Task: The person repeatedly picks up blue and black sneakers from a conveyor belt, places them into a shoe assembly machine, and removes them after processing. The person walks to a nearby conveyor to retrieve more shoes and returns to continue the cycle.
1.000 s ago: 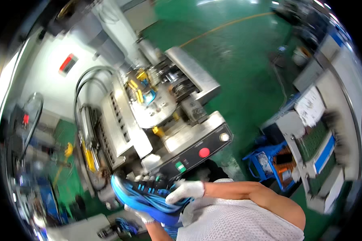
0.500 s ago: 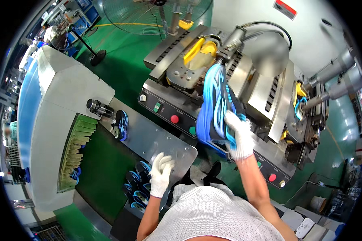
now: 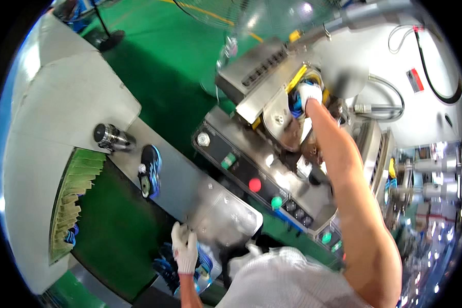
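My right arm stretches out to the machine, and my gloved right hand (image 3: 310, 94) is closed on a blue and black shoe (image 3: 295, 104). That shoe sits at the machine's rounded metal plate (image 3: 278, 119), beside a yellow pad (image 3: 296, 78); my hand and arm hide much of it. My gloved left hand (image 3: 184, 248) holds nothing, its fingers loosely bent and slightly apart. It hovers at the front edge of the metal shelf (image 3: 225, 210), just above several blue and black shoes (image 3: 165, 272). Another dark shoe (image 3: 150, 171) with blue trim lies on the shelf.
A steel flask (image 3: 113, 137) stands at the shelf's far left end. Left of it is a grey machine housing (image 3: 82, 87) with a green strip curtain (image 3: 76, 203). The machine's front panel carries a red button (image 3: 254, 185) and green buttons. A fan guard (image 3: 210, 10) stands behind.
My right hand has carried the blue shoe away from me onto the machine's left station. My left hand has shifted slightly left and nearer. The whole view has turned and moved left.
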